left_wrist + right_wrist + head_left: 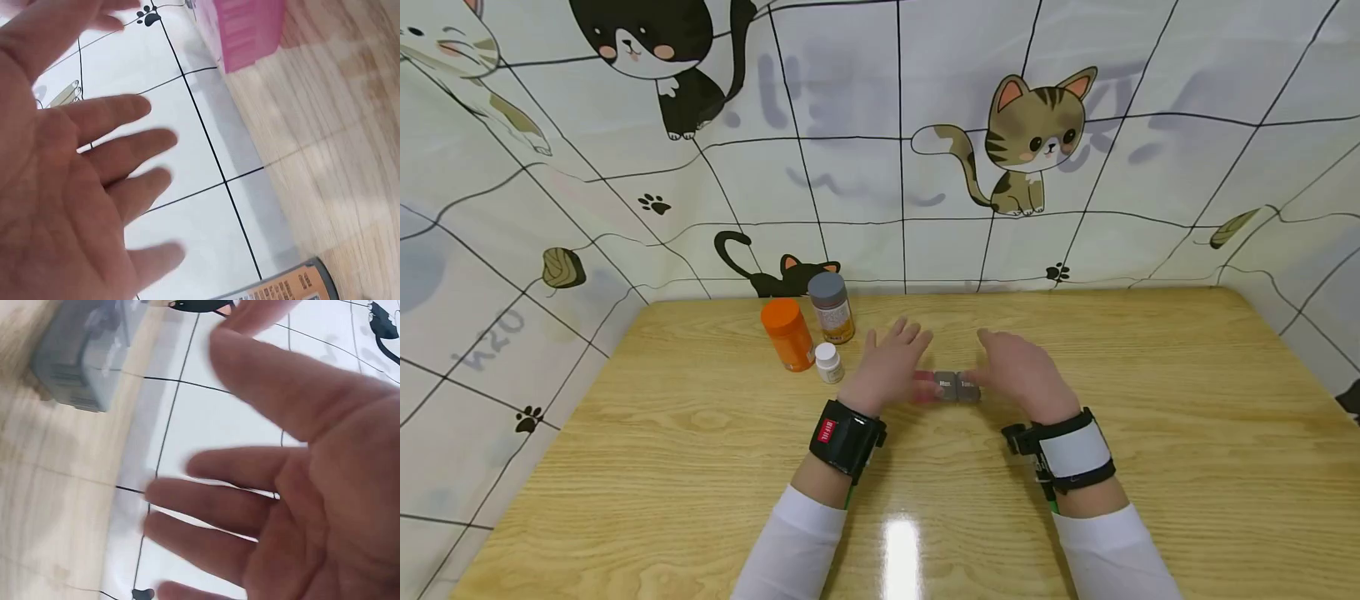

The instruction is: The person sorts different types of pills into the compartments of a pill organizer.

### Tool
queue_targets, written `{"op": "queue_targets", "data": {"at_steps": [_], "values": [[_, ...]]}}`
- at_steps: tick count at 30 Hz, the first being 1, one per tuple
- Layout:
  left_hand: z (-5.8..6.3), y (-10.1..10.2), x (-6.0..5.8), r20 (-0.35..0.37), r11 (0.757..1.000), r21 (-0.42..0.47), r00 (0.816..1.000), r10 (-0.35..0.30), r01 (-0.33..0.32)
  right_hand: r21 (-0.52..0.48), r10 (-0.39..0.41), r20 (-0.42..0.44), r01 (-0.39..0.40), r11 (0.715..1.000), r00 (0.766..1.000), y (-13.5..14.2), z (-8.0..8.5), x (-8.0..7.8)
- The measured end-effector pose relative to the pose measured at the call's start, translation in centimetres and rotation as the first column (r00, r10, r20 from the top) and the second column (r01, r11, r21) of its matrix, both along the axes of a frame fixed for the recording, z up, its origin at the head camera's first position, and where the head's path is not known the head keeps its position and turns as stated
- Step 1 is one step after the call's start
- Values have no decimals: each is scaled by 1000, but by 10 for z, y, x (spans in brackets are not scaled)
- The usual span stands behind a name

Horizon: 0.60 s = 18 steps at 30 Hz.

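Your spread left hand (886, 368) and your right hand (1028, 375), fingers loosely extended, flank the pink-and-grey plastic pill organizer (946, 387) on the far part of the light wooden table (1195, 417). Positioning it seems the step in hand; shifting it would call for an even pinch at both ends.

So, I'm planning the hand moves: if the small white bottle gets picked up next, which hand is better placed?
Left, I'd judge: the left hand is empty and close to the small white bottle, while the right hand is farther off, beyond the pill box.
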<state>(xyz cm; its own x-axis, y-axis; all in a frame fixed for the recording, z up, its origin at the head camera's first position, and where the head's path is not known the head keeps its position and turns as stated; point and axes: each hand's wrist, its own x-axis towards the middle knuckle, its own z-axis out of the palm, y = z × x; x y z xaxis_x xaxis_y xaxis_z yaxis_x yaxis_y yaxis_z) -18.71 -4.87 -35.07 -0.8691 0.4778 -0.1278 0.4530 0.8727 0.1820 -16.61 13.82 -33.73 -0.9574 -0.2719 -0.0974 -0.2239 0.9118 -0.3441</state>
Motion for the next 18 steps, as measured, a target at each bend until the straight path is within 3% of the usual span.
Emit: {"op": "queue_targets", "data": {"at_steps": [4,8,18], "values": [[-1,4,1,49,998,39,997,-55,53,4,84,79,-85,996,993,-2,4,2],[-3,8,3,44,996,58,996,-73,70,11,140,49,-141,990,989,-4,3,2],[-8,11,5,-24,991,80,994,-104,105,1,163,30,-163,987,986,-7,-7,-1]]}}
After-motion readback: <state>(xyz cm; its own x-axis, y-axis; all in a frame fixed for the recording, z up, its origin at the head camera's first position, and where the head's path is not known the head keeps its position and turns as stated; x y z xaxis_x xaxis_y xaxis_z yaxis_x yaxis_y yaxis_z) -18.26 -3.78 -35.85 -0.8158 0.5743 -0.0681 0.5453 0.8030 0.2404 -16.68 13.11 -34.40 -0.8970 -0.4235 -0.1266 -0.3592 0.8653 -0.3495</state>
